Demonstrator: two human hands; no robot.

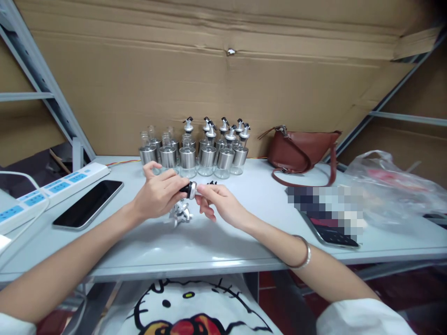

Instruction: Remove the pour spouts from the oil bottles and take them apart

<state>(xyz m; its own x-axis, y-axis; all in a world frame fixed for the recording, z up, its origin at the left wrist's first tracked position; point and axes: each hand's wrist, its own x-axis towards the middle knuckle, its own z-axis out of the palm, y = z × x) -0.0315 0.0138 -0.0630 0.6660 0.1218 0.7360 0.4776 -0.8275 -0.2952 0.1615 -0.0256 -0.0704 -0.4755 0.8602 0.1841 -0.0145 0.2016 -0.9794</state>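
Black-and-silver cylindrical pourer piece: held between both hands, lying roughly sideways over the pale table.
Left hand: fingers narrowed around the black end.
Right hand: thumb and fingers pinched at the silver end — a thin silvery bangle circles its forearm.
Under the fingers: a small cluster of shiny silvery parts.
Left of the left hand: a dark-screened, silver-edged phone, then a long white power strip with blue sockets.
Right of the right hand: a second dark phone, partly pixelated, and a clear crinkled plastic bag.
Just beyond the right hand: small black parts.
Beyond both hands: upright clear glass bottles with brushed-metal sleeves, close together — several bear silver-and-black pourers, others stand open-necked.
Far right: a reddish-brown leather-look handbag.
Behind everything: brown cardboard sheeting.
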